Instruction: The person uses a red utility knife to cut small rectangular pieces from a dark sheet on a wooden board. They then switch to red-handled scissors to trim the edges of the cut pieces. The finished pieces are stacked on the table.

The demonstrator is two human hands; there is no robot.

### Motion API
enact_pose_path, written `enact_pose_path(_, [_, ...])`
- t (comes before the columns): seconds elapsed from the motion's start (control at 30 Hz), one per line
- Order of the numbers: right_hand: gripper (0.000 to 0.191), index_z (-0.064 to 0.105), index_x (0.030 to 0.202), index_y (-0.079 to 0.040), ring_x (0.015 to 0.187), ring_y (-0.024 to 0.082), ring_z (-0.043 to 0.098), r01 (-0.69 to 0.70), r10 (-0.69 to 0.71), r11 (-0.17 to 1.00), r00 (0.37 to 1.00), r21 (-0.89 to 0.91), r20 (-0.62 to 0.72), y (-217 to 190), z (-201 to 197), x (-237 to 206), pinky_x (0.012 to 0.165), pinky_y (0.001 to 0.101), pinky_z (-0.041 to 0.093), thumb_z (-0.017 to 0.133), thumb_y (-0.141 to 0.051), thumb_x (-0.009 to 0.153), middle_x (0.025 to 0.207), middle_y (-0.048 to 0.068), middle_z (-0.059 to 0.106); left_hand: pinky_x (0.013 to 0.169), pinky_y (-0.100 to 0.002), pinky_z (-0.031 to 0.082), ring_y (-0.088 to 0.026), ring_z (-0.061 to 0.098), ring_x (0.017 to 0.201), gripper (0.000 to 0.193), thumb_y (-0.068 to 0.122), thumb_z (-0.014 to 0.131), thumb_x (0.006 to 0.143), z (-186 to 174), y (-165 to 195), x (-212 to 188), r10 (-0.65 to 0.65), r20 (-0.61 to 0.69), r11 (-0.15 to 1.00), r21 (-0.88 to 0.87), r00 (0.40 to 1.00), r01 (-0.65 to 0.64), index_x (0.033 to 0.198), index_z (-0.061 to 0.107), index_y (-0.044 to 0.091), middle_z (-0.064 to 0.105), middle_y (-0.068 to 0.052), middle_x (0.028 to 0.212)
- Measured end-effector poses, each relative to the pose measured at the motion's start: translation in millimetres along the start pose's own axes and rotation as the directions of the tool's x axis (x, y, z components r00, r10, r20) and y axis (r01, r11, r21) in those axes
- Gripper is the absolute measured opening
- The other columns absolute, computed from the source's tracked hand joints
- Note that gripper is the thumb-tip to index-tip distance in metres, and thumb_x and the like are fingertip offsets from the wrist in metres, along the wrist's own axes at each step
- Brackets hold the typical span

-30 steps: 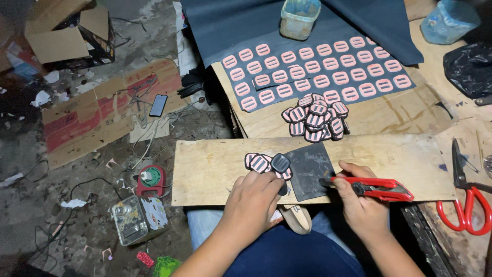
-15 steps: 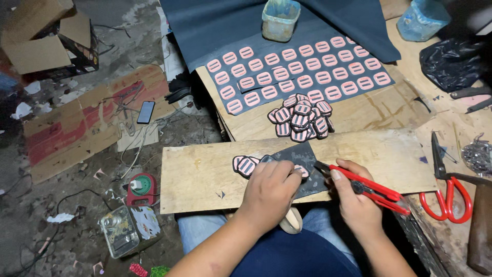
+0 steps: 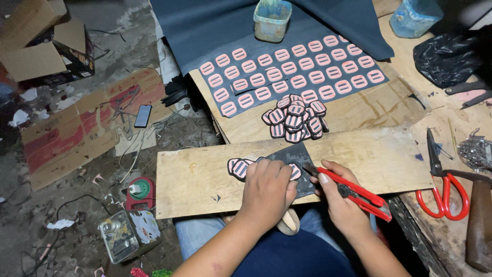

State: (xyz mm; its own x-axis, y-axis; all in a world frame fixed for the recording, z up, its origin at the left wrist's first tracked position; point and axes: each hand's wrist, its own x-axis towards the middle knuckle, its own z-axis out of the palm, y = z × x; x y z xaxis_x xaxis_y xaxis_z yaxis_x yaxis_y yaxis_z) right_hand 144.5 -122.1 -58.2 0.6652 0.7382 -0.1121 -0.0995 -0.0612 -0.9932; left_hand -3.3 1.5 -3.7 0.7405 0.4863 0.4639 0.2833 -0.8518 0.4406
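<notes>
Head view: two hands, one red cutter, two scissors.

The left hand covers most of the dark sheet piece, so what lies under its grip cannot be seen. The blade tip of the red cutter is hidden behind this hand. To the right of the right hand, the hammer is cut off by the picture's edge.
</notes>
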Motion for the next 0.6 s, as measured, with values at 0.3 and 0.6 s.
enact_pose_path(0.3, [0.046, 0.051, 0.137, 0.003, 0.118, 0.022, 0.066, 0.000, -0.007, 0.984, 0.999, 0.176, 0.035, -14, 10, 10, 0.097, 0.0353, 0.059, 0.055, -0.023, 0.101, 0.131, 0.015, 0.065, 0.087, -0.045, 0.041, -0.029, 0.058, 0.097, 0.016, 0.014, 0.073, 0.079, -3, 4, 3, -0.077, 0.078, 0.995, -0.062, 0.994, 0.082, 0.092, 0.068, 0.008, 0.066, -0.007, 0.097])
enact_pose_path(0.6, [0.045, 0.058, 0.142, 0.000, 0.088, 0.020, 0.063, 0.043, -0.043, 0.998, 0.999, -0.050, 0.006, 1, 9, 12, 0.081, 0.0311, 0.054, 0.060, -0.024, 0.104, 0.105, 0.020, 0.067, 0.091, -0.044, 0.040, -0.028, 0.060, 0.105, 0.018, 0.014, 0.073, 0.078, 0, -4, 2, 0.008, -0.011, 1.000, -0.001, 1.000, -0.008, 0.094, 0.070, 0.006, 0.069, -0.009, 0.112])
